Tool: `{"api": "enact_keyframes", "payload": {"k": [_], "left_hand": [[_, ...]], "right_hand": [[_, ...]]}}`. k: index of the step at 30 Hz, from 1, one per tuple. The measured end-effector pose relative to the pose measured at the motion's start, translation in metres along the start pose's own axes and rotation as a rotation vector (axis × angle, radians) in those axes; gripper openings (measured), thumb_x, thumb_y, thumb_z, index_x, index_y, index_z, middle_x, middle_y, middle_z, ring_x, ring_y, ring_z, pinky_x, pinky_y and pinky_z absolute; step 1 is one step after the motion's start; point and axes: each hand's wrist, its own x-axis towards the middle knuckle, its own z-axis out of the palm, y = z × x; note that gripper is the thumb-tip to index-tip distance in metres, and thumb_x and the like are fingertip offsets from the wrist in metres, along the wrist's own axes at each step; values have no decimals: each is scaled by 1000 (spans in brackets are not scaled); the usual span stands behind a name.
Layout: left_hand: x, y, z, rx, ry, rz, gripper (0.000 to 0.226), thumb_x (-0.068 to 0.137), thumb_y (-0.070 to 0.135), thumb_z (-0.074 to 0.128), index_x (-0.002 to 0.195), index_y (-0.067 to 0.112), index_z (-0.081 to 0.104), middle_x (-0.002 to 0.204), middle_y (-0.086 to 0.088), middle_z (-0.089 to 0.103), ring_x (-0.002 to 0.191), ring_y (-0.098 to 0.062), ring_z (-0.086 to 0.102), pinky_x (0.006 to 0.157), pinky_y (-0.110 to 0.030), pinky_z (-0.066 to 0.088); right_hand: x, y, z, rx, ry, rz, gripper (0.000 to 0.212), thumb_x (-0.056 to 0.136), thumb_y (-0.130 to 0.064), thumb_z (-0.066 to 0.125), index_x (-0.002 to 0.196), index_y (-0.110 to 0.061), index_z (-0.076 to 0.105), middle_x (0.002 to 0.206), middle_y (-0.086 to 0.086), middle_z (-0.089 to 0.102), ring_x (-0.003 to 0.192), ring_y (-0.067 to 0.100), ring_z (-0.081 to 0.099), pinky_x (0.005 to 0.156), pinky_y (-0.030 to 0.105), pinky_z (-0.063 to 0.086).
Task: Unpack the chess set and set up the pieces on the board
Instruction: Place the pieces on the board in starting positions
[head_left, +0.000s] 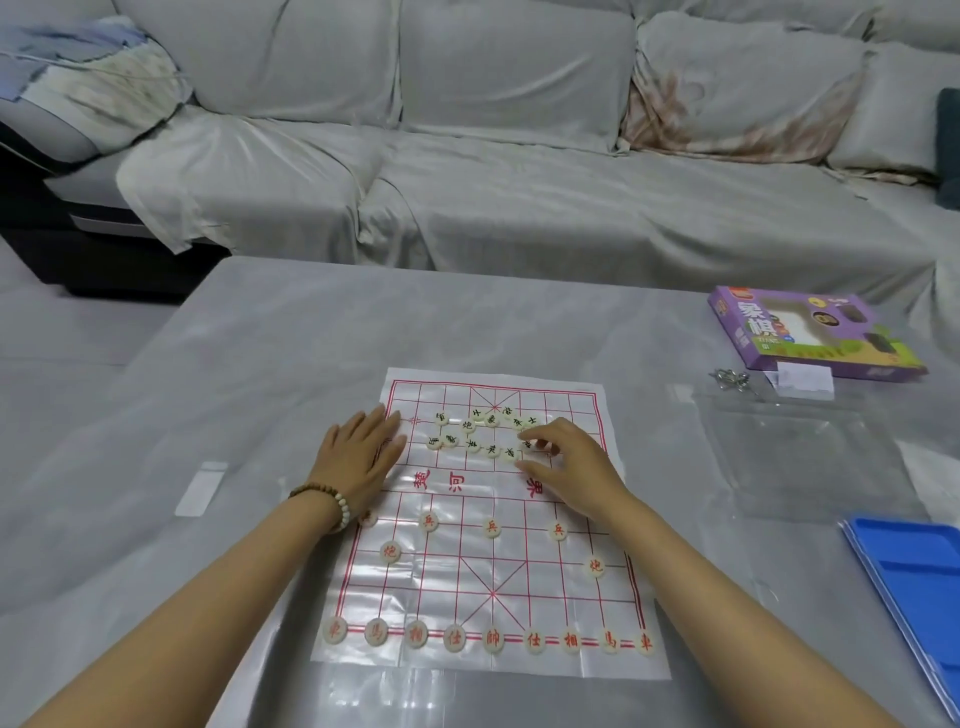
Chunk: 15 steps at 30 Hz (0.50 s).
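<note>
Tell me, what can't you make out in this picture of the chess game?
Head view only:
- Black pieces: characters too small and blurred to read.
- One black piece under the right hand: fingers cover it; gripped or just touched, unclear.
- Red pawn: half hidden by the left wrist's bracelet.
- Blue tray: cut off by the right edge.

Left wrist wears a beaded bracelet (332, 499) — mostly brown; several pale beads.
</note>
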Motion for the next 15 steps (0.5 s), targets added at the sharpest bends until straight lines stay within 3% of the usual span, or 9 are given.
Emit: {"api": "enact_keyframes", "payload": {"k": [5,11,15], "left_hand": [[13,-4,10,12,40,9,87,70,63,-16,148,30,9,157,7,4,144,-16,-1,116,-36,-5],[16,-3,13,-20,123,9,83,75,61,-14,146,32,16,155,8,13,144,-15,5,117,-36,-1],[16,-3,15,-34,141,11,80,77,60,-12,146,33,17,155,9,13,144,-13,5,117,-36,-2]], "right_hand": [[17,1,12,-60,-13,-2,35,82,-34,69,116,-24,65,105,-5,59,93,11,54,90,31,46],[21,5,18,-90,40,-50,25,83,-37,68,106,-27,68,97,-8,61,89,8,51,92,28,39],[33,16,-3,-11,170,-4,21,80,-34,72,100,-26,69,92,-13,58,85,6,52,83,25,41]]}}
